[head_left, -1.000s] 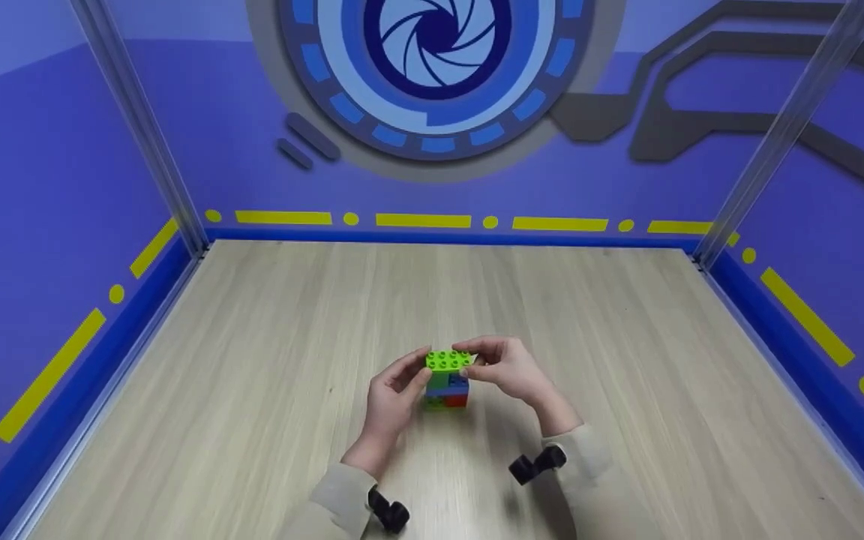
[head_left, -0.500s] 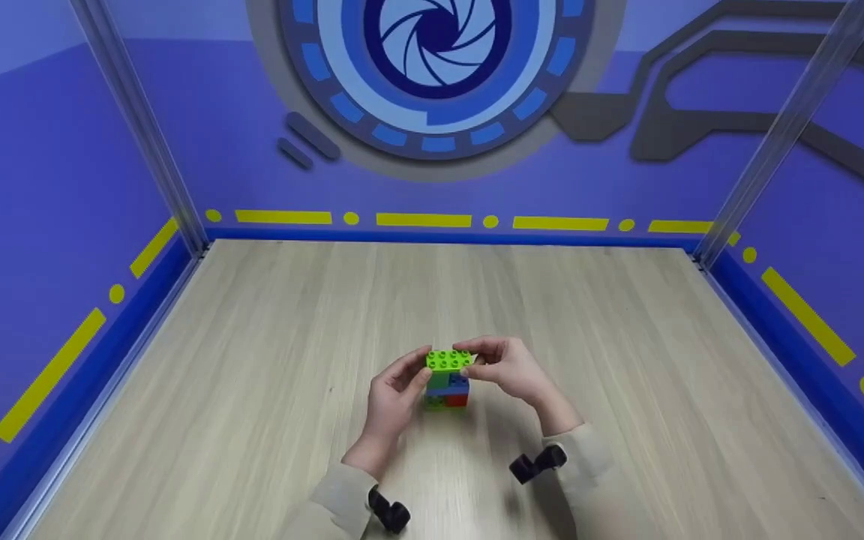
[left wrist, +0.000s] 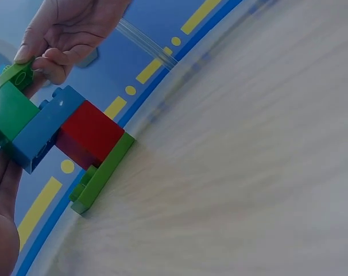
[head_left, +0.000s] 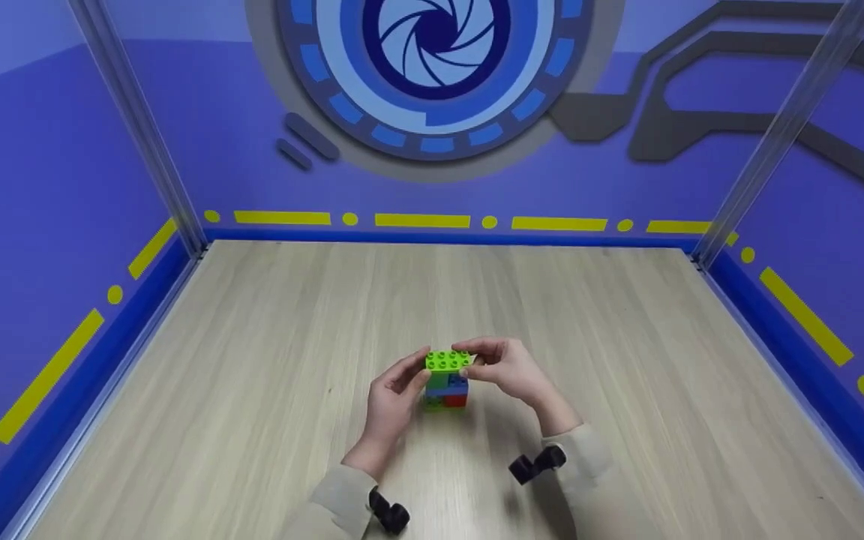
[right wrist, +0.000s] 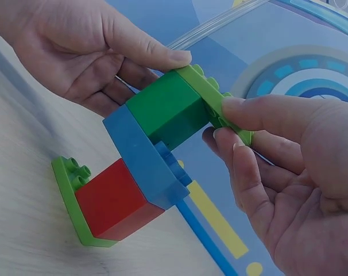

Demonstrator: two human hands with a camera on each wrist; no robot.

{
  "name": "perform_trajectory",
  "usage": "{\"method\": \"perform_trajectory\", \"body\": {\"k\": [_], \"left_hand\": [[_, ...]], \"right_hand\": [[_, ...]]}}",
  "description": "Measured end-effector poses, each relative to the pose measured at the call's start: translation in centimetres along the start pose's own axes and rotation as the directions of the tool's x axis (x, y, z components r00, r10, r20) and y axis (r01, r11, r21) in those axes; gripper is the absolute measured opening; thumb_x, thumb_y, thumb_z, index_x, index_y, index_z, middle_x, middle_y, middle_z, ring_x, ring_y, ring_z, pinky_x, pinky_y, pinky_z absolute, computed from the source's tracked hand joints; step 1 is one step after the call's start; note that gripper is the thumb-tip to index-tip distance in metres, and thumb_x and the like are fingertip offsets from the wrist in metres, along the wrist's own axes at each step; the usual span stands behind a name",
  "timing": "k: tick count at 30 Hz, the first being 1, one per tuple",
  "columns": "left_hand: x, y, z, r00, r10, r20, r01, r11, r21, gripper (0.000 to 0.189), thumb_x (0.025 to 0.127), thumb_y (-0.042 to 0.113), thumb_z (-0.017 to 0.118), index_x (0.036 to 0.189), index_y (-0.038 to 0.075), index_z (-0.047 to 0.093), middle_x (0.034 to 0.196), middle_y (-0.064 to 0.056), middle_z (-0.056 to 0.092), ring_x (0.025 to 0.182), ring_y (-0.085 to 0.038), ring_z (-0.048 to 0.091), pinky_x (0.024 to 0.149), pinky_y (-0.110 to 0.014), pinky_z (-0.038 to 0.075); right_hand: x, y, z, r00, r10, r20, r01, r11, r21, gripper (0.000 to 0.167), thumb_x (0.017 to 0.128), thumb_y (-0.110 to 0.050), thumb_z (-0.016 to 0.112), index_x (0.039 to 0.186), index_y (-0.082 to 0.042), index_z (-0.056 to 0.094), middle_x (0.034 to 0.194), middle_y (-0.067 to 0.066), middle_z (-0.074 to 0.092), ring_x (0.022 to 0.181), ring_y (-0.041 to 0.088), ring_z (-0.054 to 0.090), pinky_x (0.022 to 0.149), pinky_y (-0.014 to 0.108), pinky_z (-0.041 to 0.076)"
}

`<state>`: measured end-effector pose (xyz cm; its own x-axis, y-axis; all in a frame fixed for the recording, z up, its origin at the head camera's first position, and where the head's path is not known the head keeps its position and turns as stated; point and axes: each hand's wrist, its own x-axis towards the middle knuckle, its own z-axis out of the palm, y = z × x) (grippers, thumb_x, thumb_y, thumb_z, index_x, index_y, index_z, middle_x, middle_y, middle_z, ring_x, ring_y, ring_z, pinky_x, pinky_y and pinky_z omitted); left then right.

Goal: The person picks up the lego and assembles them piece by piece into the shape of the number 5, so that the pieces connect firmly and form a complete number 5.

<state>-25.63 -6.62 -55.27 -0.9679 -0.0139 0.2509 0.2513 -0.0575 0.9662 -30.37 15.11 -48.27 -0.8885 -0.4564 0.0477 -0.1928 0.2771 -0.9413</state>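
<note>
A small stack of toy building bricks stands on the table at the centre of the head view. A thin lime plate [right wrist: 72, 201] forms its base, with a red brick [right wrist: 118, 198] at one end. Above come a blue brick [right wrist: 140, 150], a green brick [right wrist: 165, 106] and a studded lime top plate [head_left: 448, 361]. My left hand [head_left: 394, 401] holds the stack's upper left side, thumb at the top plate's corner and fingers behind. From the other side, my right hand [head_left: 511, 371] pinches the overhanging right end of that plate between thumb and fingers.
The wooden table [head_left: 297, 315] is enclosed by blue-purple panels [head_left: 432, 199] at the back and both sides, with clear corner posts. Black wrist mounts [head_left: 388, 511] sit on both beige sleeves [head_left: 604, 480].
</note>
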Motion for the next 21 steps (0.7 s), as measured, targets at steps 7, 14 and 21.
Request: {"method": "perform_trajectory", "body": {"k": [7,14,21], "left_hand": [[-0.2,-0.2,-0.1,1.000,-0.013,0.026,0.014,1.000,-0.015,0.051,0.094,0.013,0.075,0.143,0.013,0.062,0.143,-0.012,0.064,0.129,-0.022,0.063,0.110,-0.030,0.052],[-0.1,-0.4,-0.1,0.999,-0.028,0.025,0.029,0.999,-0.014,0.054,0.093,0.007,0.075,0.144,0.014,0.061,0.141,-0.013,0.065,0.128,-0.025,0.064,0.111,-0.038,0.053],[-0.1,-0.5,-0.3,1.000,-0.022,0.015,0.021,0.999,0.045,0.054,0.096,0.015,0.072,0.148,0.020,0.057,0.146,-0.006,0.062,0.132,-0.023,0.061,0.114,-0.028,0.049]], "right_hand": [[0.1,0.4,-0.1,1.000,-0.011,0.017,0.011,1.000,0.019,0.039,0.091,-0.009,0.077,0.128,0.000,0.070,0.121,0.015,0.074,0.089,0.012,0.062,0.074,0.016,0.055],[0.1,0.6,-0.2,0.998,-0.031,0.047,0.029,0.999,0.030,0.042,0.093,-0.014,0.076,0.132,-0.001,0.068,0.131,0.018,0.070,0.111,0.019,0.068,0.089,0.020,0.059],[0.3,1.3,0.2,0.993,-0.112,0.027,0.110,0.993,0.048,0.043,0.095,-0.015,0.075,0.135,-0.002,0.066,0.137,0.018,0.067,0.118,0.016,0.069,0.096,0.021,0.058]]}}
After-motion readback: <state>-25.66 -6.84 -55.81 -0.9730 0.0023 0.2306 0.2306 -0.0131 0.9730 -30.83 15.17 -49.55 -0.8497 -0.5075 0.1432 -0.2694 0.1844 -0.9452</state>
